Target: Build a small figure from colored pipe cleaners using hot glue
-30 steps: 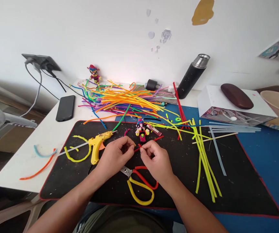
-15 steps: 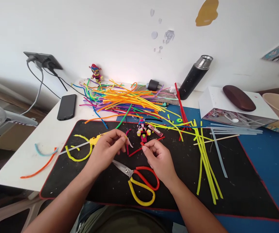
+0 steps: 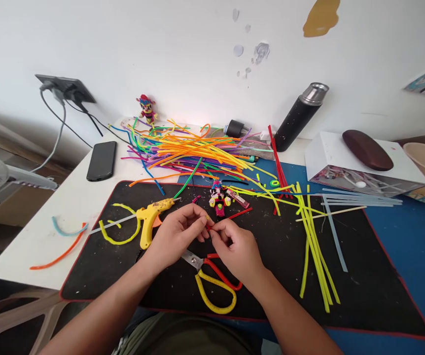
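My left hand (image 3: pixel 179 231) and my right hand (image 3: pixel 236 249) meet above the black mat, fingertips pinched together on a short piece of red pipe cleaner (image 3: pixel 208 227). Fingers hide most of that piece. Left of my left hand lies a yellow hot glue gun (image 3: pixel 149 221) with a clear glue stick (image 3: pixel 116 223) in its rear. Below my hands are scissors (image 3: pixel 216 294) with red and yellow handles, partly covered by my right hand. Just beyond my fingers, a small pipe-cleaner figure (image 3: pixel 219 201) rests on the mat, with a loose red pipe cleaner (image 3: pixel 240 213) beside it.
A heap of coloured pipe cleaners (image 3: pixel 197 153) lies at the back. Yellow-green pipe cleaners (image 3: pixel 314 246) and clear glue sticks (image 3: pixel 334 236) lie at right. A second figure (image 3: pixel 147 109), a phone (image 3: pixel 101 161), a black flask (image 3: pixel 301 118) and a white box (image 3: pixel 364 162) surround the mat.
My left hand has moved right to meet my right hand at the red piece, uncovering the glue gun. My right hand has shifted slightly left and down.
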A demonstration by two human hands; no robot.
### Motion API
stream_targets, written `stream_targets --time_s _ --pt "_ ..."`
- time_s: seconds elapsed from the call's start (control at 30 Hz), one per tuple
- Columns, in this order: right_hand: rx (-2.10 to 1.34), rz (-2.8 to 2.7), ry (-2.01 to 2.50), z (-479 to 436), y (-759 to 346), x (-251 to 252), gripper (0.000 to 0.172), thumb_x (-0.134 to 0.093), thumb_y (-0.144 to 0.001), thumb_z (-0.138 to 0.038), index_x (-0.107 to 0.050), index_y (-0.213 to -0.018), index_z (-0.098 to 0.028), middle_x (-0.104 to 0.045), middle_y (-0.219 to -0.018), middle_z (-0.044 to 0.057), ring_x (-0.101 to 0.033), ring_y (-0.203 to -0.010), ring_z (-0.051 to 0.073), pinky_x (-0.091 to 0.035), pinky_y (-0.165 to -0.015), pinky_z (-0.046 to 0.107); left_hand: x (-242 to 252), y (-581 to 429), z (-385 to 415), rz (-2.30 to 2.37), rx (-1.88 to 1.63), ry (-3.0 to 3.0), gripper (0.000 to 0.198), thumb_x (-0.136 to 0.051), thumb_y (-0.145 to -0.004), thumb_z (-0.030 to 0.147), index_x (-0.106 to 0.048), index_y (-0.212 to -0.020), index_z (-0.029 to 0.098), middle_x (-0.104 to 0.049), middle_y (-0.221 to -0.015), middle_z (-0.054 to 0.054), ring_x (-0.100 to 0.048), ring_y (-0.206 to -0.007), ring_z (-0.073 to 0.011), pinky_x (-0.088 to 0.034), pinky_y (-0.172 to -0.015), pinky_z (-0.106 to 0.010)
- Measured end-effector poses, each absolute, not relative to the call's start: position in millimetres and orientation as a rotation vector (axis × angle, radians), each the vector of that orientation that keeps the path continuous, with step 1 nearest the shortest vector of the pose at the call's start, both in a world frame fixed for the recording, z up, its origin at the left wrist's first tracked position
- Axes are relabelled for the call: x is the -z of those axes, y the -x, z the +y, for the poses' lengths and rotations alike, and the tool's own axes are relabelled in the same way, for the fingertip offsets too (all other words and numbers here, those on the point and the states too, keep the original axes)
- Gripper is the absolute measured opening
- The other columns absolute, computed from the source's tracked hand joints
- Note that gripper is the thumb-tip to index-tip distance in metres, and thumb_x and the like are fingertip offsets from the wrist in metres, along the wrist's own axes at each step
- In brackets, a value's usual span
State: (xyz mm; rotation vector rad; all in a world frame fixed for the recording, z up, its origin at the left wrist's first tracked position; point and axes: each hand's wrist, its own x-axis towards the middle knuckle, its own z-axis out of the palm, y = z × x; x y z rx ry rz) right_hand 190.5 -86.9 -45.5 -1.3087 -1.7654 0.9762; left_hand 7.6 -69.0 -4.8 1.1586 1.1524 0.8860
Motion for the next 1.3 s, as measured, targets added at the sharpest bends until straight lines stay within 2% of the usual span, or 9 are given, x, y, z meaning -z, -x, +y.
stream_targets --time_s 0.13,0.3,0.47,0.6,0.83,1.07,1.3 --pt "-1.013 -1.762 1.305 -86.3 -190.9 44.5 0.013 -0.061 -0.096 -0.026 -0.070 -0.088 -0.019 -0.045 -0.057 -0.008 -0.040 -0.049 0.009 -0.032 -0.053 0.023 7.5 -7.6 -68.9 1.145 -0.906 -1.152 0.029 -0.070 -0.096 0.045 -0.065 -0.089 0.017 -0.073 -0.081 -0.002 -0.068 -0.069 -0.0138 -0.059 -0.067 -0.026" --pt "-1.237 -1.588 1.291 -84.1 -193.4 41.8 0.020 -0.062 -0.100 -0.035 -0.072 -0.094 -0.019 -0.052 -0.060 -0.005 -0.046 -0.054 0.011 -0.036 -0.055 0.024 7.0 -3.1 -70.5 1.171 -0.962 -1.180 0.028 -0.071 -0.097 0.044 -0.065 -0.090 0.018 -0.073 -0.079 -0.002 -0.069 -0.070 -0.0141 -0.059 -0.070 -0.026" --pt "-1.542 -1.338 1.231 -80.9 -193.9 41.9 0.029 -0.064 -0.100 -0.047 -0.071 -0.100 -0.019 -0.051 -0.060 -0.006 -0.044 -0.050 0.010 -0.035 -0.048 0.023 4.5 -0.4 -76.5 1.187 -1.000 -1.287 0.024 -0.067 -0.101 0.040 -0.068 -0.092 0.018 -0.073 -0.086 -0.004 -0.069 -0.075 -0.0148 -0.058 -0.072 -0.026" --pt "-1.685 -1.259 1.163 -80.3 -193.0 39.6 0.030 -0.066 -0.098 -0.049 -0.069 -0.096 -0.019 -0.051 -0.060 -0.007 -0.042 -0.046 0.009 -0.032 -0.044 0.022 5.4 -2.4 -80.7 1.167 -0.989 -1.400 0.023 -0.064 -0.102 0.038 -0.068 -0.093 0.017 -0.071 -0.089 -0.005 -0.068 -0.079 -0.0164 -0.057 -0.075 -0.028" --pt "-1.743 -1.180 1.180 -79.1 -194.4 33.7 0.031 -0.071 -0.092 -0.050 -0.066 -0.091 -0.019 -0.048 -0.054 -0.009 -0.041 -0.042 0.008 -0.032 -0.042 0.022 5.0 -4.0 -82.0 1.156 -0.991 -1.417 0.023 -0.063 -0.102 0.037 -0.069 -0.092 0.017 -0.073 -0.092 -0.007 -0.069 -0.080 -0.0171 -0.057 -0.077 -0.029" --pt "-1.660 -1.218 1.242 -79.1 -195.8 35.2 0.027 -0.068 -0.095 -0.045 -0.065 -0.089 -0.019 -0.049 -0.059 -0.008 -0.043 -0.046 0.008 -0.033 -0.043 0.021 1.4 3.3 -68.9 1.352 -0.952 -1.374 0.021 -0.065 -0.098 0.038 -0.067 -0.091 0.019 -0.075 -0.085 -0.003 -0.068 -0.070 -0.0149 -0.056 -0.068 -0.026" --pt "-1.642 -1.237 1.258 -78.8 -195.2 37.0 0.029 -0.067 -0.096 -0.048 -0.067 -0.094 -0.019 -0.050 -0.061 -0.007 -0.045 -0.048 0.009 -0.035 -0.044 0.021 3.2 -0.5 -67.1 1.322 -0.961 -1.396 0.019 -0.064 -0.098 0.037 -0.066 -0.091 0.019 -0.075 -0.085 -0.002 -0.069 -0.071 -0.0150 -0.057 -0.068 -0.025"
